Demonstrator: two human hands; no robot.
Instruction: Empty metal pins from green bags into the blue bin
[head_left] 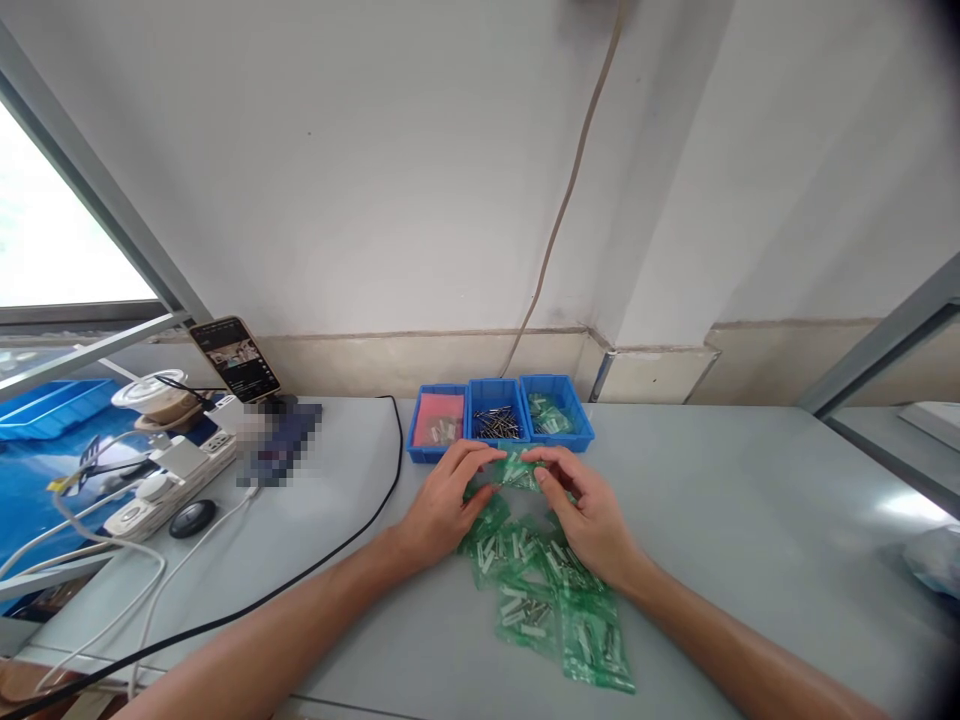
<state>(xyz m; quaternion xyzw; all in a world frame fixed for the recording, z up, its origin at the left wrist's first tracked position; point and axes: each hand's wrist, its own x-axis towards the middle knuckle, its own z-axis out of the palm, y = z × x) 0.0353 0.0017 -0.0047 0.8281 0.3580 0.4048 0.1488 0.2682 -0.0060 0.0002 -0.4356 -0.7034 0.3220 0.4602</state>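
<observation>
Between my two hands is a small green plastic bag (pixel 516 468) with pale pieces inside. My left hand (pixel 450 495) pinches its left edge between thumb and fingers. On the other side, my right hand (pixel 581 500) grips the right edge the same way. Several more green bags (pixel 529 612) of white and metal pieces lie spread on the table beneath and in front of my hands. Just beyond stand three blue bins: the left bin (pixel 412 452) holds a pink bag (pixel 439 410), the middle bin (pixel 474 395) loose screws (pixel 499 424), the right bin (pixel 581 430) green bags.
A phone (pixel 235 358) stands upright at the left, beside a lidded cup (pixel 161 398). A power strip (pixel 169 485), a black mouse-like object (pixel 193 518) and white cables are nearby. A black cable (pixel 330 555) crosses the grey table (pixel 735 500) under my left arm.
</observation>
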